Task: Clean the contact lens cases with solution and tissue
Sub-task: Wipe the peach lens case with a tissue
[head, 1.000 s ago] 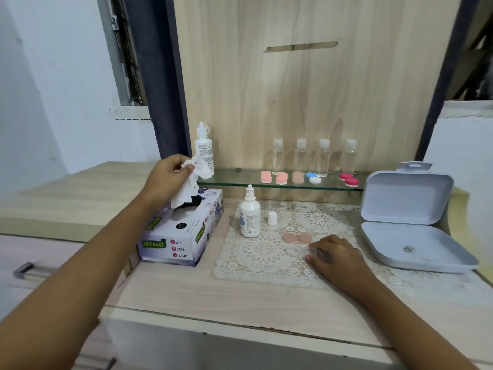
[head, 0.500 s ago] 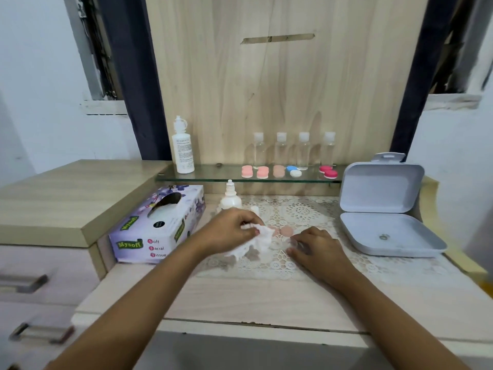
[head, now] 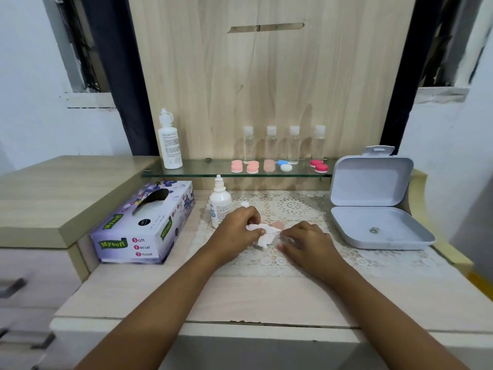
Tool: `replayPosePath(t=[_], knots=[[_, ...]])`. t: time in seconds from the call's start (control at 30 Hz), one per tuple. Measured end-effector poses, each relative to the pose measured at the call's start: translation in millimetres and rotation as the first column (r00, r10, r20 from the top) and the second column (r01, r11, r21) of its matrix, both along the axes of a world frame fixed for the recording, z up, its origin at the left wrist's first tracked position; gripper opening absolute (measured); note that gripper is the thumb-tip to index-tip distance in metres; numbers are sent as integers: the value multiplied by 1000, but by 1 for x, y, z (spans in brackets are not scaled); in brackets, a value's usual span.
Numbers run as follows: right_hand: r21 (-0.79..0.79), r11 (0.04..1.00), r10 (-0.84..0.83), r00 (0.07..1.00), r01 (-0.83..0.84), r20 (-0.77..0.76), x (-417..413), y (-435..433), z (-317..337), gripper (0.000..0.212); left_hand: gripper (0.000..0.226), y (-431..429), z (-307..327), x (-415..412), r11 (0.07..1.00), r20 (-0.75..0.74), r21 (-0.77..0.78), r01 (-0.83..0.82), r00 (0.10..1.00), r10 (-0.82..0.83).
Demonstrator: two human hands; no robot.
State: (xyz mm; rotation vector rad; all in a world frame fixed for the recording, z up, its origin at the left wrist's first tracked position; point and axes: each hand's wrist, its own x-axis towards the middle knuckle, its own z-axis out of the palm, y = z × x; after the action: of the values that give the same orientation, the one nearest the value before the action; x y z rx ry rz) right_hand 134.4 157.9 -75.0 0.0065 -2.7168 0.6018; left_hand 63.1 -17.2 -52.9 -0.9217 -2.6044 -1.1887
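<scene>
**Both hands meet over the lace mat, tissue against the lens case**

Nearest my camera, two bare forearms reach in from the bottom edge and converge at the middle of the desk. My left hand is curled, fingers and thumb pinching a tissue. My right hand lies knuckles up just beside it, bent fingertips holding a clear lens case down on the mat. The two hands are almost touching.

They work on a pale wooden desk top, with a white lace mat spread under them. A purple tissue box sits to the left of the mat and an open grey hinged box to the right. Just behind the left hand stand a small white solution bottle, upright, and a loose white cap. Farther back a glass shelf carries a tall white bottle, four clear bottles and a row of coloured lens cases, against a wood-grain panel.

The tissue is white and crumpled, pressed to the case's left side. The case itself is transparent and blurred; I cannot make out its wells. Two pink caps lie just behind it on the mat.
</scene>
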Motion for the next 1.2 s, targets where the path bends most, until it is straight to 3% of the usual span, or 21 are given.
replayPosePath(t=[0.1, 0.3, 0.4, 0.6, 0.83, 0.93, 1.13, 1.2], knots=[[8, 1000, 2, 1000, -3, 4, 1, 0, 0, 32, 7, 3, -6, 1, 999, -78, -16, -40, 996, 39], [23, 1000, -7, 1000, 7, 11, 1, -1, 1, 32, 30, -5, -14, 5, 984, -317, -172, 41, 944, -95], [12, 1000, -13, 1000, 13, 18, 1, -1, 1, 34, 40, -11, -17, 6, 966, -345, -256, 45, 929, -135], [-19, 1000, 1, 1000, -1, 20, 1, -1, 1, 30, 25, -10, -18, 5, 956, -380, -291, 44, 912, -157], [-37, 999, 3, 1000, -2, 21, 1, -1, 2, 24, 34, -6, -16, 13, 928, -598, -364, -81, 784, -167], [-42, 999, 2, 1000, -1, 18, 1, 0, 2, 26, 32, -2, -15, 13, 923, -603, -380, -67, 775, -192], [-47, 999, 5, 1000, -3, 27, 0, 0, 2, 26, 19, -3, -19, 9, 946, -405, -322, 17, 901, -155], [-39, 999, 8, 999, -6, 32, 1, 0, 3, 26, 22, -6, -20, 9, 948, -425, -318, -4, 895, -139]])
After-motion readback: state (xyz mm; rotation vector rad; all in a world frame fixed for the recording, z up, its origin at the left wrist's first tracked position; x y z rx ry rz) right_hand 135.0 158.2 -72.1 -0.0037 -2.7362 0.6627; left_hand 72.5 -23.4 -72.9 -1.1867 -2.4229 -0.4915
